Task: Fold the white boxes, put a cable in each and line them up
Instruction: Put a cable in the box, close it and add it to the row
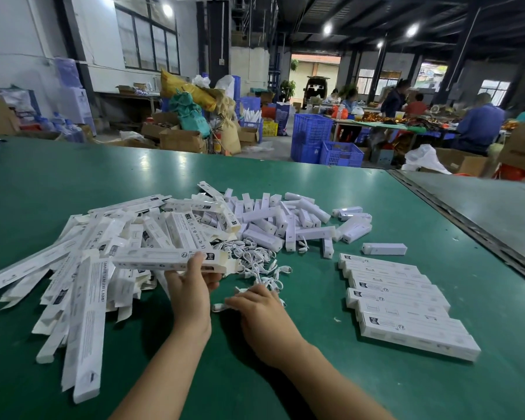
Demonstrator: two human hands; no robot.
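Right hand (256,310) at lower centre, curled onto a white cable (218,307) on the green table (315,374), just below the open right end of the folded white box (164,258) gripped in left hand (191,280) at centre, long axis running left to right.

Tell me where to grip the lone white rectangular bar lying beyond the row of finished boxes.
Pinch the lone white rectangular bar at mid-length, across its narrow width, from above: thumb on the near long side, fingers on the far. It lies flat on the green table, long axis left to right, touching nothing, so both long sides look free.
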